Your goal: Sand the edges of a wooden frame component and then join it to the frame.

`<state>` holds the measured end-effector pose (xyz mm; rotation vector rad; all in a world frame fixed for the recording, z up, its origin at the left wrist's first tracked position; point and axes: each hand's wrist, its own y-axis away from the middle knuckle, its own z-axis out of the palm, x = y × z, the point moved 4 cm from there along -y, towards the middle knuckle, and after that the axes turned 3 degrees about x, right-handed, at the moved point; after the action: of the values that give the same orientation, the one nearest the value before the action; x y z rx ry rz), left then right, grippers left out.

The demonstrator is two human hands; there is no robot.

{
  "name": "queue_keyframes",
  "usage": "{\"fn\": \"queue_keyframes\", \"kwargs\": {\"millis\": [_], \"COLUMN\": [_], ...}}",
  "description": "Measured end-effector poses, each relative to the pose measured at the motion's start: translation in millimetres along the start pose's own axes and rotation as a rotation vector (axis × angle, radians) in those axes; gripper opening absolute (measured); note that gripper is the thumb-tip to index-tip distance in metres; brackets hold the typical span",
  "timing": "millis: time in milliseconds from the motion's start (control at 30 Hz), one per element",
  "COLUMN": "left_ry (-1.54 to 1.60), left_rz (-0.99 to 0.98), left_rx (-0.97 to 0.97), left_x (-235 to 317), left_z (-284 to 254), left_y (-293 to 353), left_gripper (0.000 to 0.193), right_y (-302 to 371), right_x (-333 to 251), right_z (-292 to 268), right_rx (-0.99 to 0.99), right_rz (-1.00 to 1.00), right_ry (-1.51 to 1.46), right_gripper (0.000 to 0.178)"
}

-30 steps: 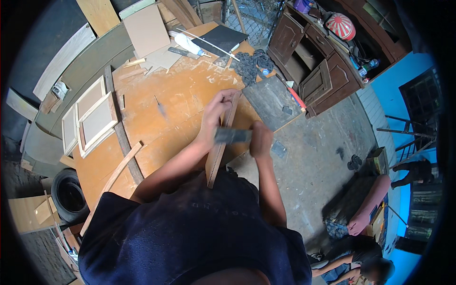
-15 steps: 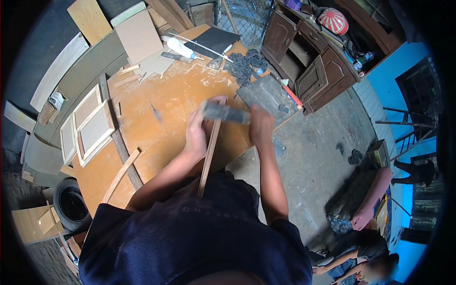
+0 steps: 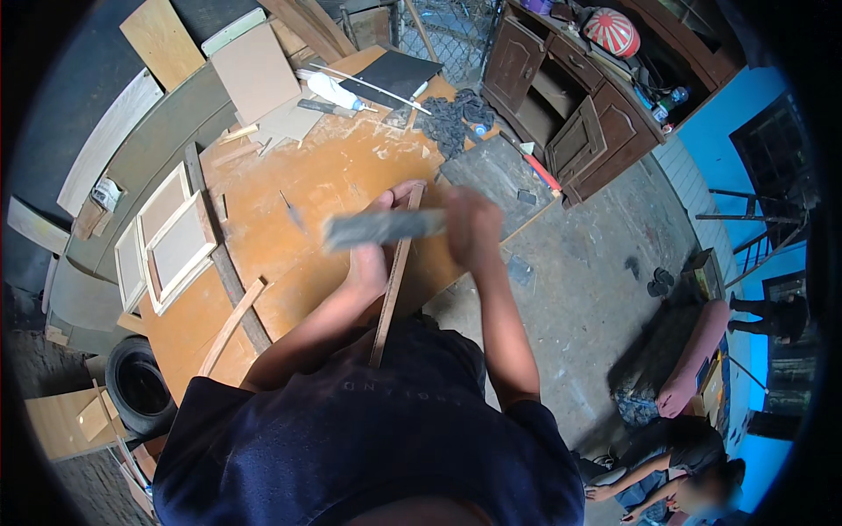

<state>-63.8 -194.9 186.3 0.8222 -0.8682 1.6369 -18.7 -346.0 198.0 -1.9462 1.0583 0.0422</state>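
A narrow wooden strip (image 3: 392, 294) slants from my left hand (image 3: 369, 266) down to the front of my shirt. The fingers and thumb of that hand close around the strip's upper part. In my right hand (image 3: 474, 231) I grip one end of a flat grey bar (image 3: 377, 228), which lies crosswise over the strip. Motion smears the bar, so whether it is a file or a sanding block I cannot make out. Both hands are above the near edge of an orange-brown wooden worktable (image 3: 329, 167). A thin pointed tool (image 3: 290, 210) lies on the table left of my hands.
Light wooden frames (image 3: 181, 235), a dark wooden bar (image 3: 235, 294) and a curved wood strip (image 3: 232, 326) lie along the table's left side. A white bottle (image 3: 333, 91) and dark cloth (image 3: 452, 118) are at the back. A brown cabinet (image 3: 605, 145) stands far right; another person (image 3: 675, 465) sits lower right.
The grey bar and my right hand have moved left across the wooden strip, so more of the bar extends past its left side. My left hand keeps hold of the strip.
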Motion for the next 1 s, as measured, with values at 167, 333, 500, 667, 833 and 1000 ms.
{"fn": "queue_keyframes", "kwargs": {"millis": [167, 333, 500, 667, 833, 1000], "left_ry": [0.04, 0.006, 0.01, 0.073, -0.095, -0.17], "left_rz": [-0.11, 0.024, -0.161, -0.11, -0.155, 0.037], "left_rx": [0.028, 0.031, 0.079, 0.159, 0.058, 0.014], "left_x": [6, 0, 10, -6, 6, -7], "left_z": [3, -10, 0, -16, 4, -9], "left_y": [2, -1, 1, -4, 0, 2], "left_gripper": [0.047, 0.049, 0.052, 0.052, 0.052, 0.052], "right_y": [-16, -19, -16, -22, -15, -26], "right_x": [11, 25, -28, 34, -24, 46], "right_z": [-2, -9, -16, -15, -18, -14], "right_rx": [-0.025, -0.042, -0.125, -0.084, -0.1, -0.085], "right_rz": [0.009, 0.033, -0.109, -0.063, -0.126, -0.021], "right_ry": [-0.084, 0.065, -0.219, 0.065, -0.136, -0.062], "right_gripper": [0.024, 0.024, 0.029, 0.021, 0.023, 0.02]}}
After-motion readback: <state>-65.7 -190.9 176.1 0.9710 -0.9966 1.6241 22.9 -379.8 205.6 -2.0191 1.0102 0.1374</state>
